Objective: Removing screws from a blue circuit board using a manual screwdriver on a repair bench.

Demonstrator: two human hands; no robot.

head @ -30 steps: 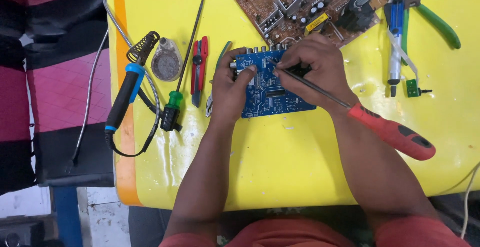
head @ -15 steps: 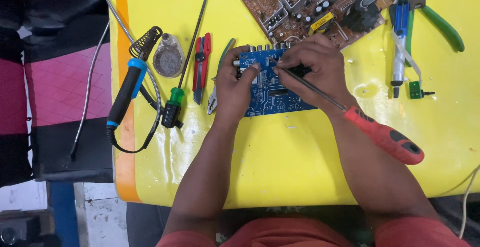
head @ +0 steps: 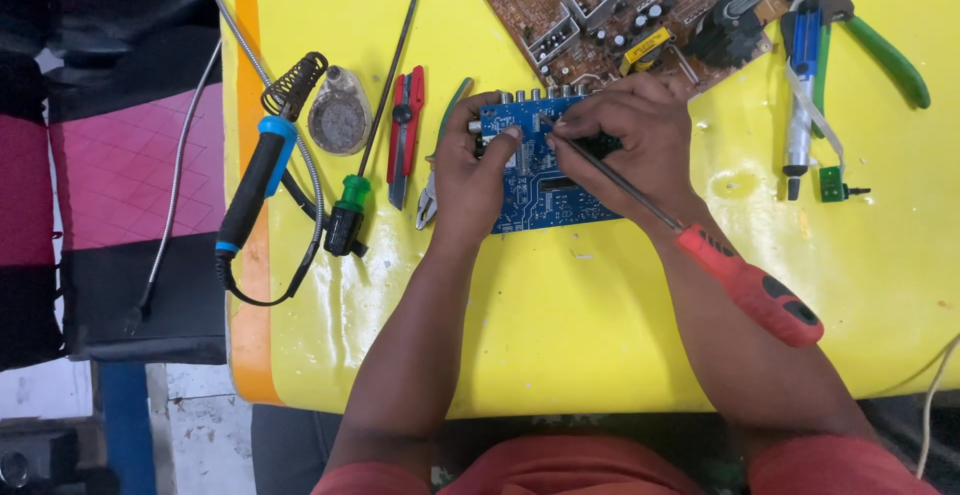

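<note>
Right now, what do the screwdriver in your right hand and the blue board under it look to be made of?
Screwdriver: thin grey shaft with a dull sheen, likely steel; red handle with black insets, probably moulded plastic or rubber. Blue board: flat, glossy blue with fine pale traces, likely a coated laminate circuit board. The right hand grips the shaft; the left hand steadies the board.

Small board (head: 545, 180) before large board (head: 620, 10)

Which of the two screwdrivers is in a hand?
The red-handled screwdriver, held in the right hand; the green-handled screwdriver lies untouched on the table.

A blue circuit board (head: 545, 180) and red-handled screwdriver (head: 750, 290) lie over a yellow table (head: 560, 335).
</note>
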